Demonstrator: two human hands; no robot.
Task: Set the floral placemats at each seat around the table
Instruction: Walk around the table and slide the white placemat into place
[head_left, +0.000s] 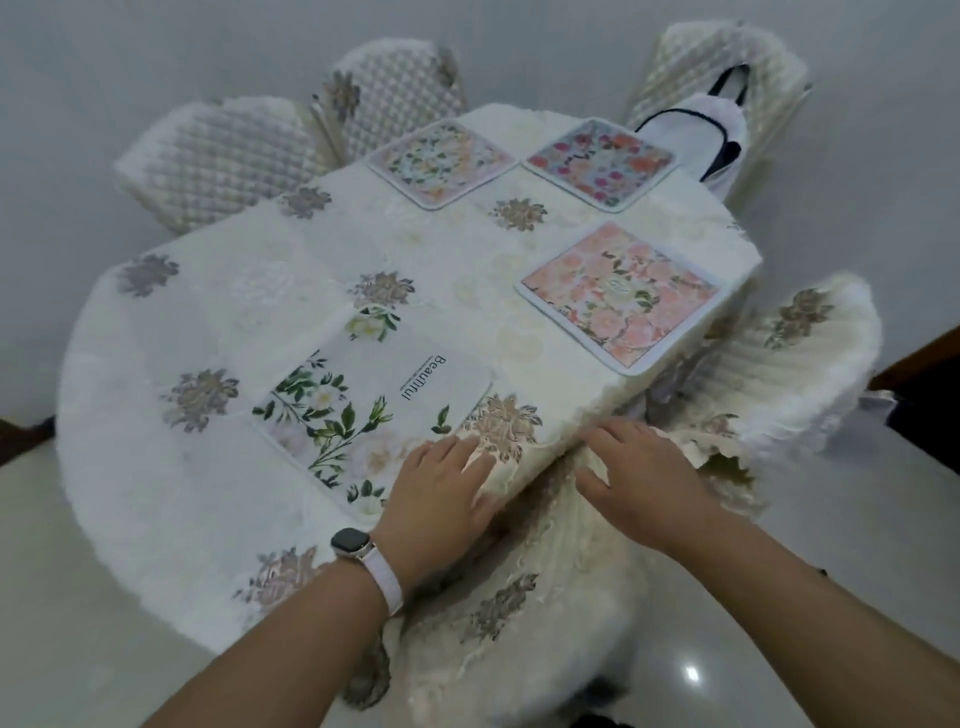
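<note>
Across most of the view, a table under a fluffy cream tablecloth (218, 291) patterned with brown-gold flower medallions. Around it, chairs in cream quilted covers: two at the far left (218, 156) (395, 88), one at the far right (717, 62), one at the right (810, 353), one close in below the hands (519, 613).

Four floral placemats laid out. Nearest, a white rectangular mat with green leaves and the word "Beautiful" (363, 410), near the table's close edge. At the right edge, a pink rose mat (623, 296), its outer corner at the very brink. At the far end, side by side, a pale peach-and-green mat (441, 158) and a red-and-pink mat (602, 161). No mat on the left stretch of cloth, so probably seats left to serve.

On the far right chair, a white bag with black trim (691, 130).

Left hand (441, 488) flat on the cloth at the near corner, fingers straight, gripping nothing, just beside the white mat. Right hand (639, 467) low over the draped cloth past the edge, fingers spread, nothing held; touching or only hovering, cannot tell. On the left wrist, a smartwatch on a pale strap (350, 542).

Likely trouble: a push or tug at this corner dragging the loose cloth, skewing every mat, tipping the pink one off its brink.
</note>
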